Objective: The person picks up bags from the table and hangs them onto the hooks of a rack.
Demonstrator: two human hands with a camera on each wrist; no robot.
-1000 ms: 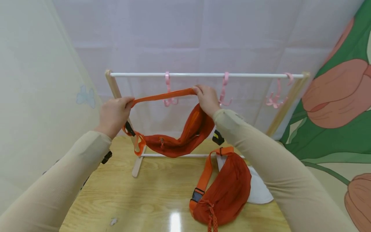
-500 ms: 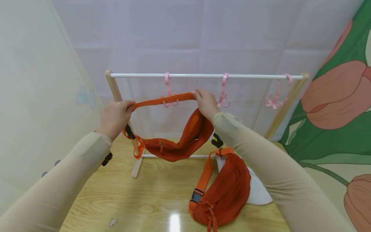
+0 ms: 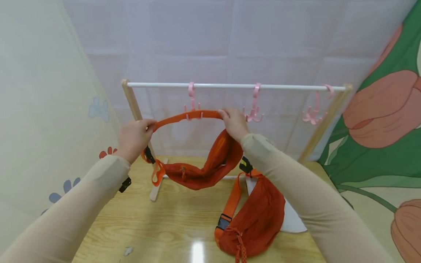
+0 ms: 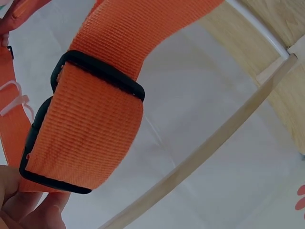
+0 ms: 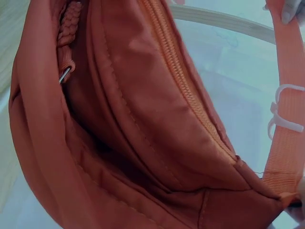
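Note:
An orange-red waist bag (image 3: pixel 197 179) hangs below both hands, its orange strap (image 3: pixel 175 118) stretched between them. My left hand (image 3: pixel 133 140) pinches the strap's left part; in the left wrist view a black strap slider (image 4: pixel 102 75) shows near those fingers (image 4: pixel 40 212). My right hand (image 3: pixel 235 123) pinches the strap beside the bag's right end. The strap lies across the left pink hook (image 3: pixel 192 95), whose front prongs show before it. In the right wrist view the bag's zipper (image 5: pixel 174 62) is close, and pink prongs stand in front of the strap (image 5: pixel 291 62).
A white bar (image 3: pixel 223 86) on wooden legs carries the hooks, with more pink hooks (image 3: pixel 254 106) to the right. A second orange-red waist bag (image 3: pixel 258 215) lies on the wooden table (image 3: pixel 171 226), partly over a white item (image 3: pixel 292 221).
Both hands have lowered a little with the strap and bag. The strap has come down from above the left hook's prongs to behind its front prongs and now bows slightly upward.

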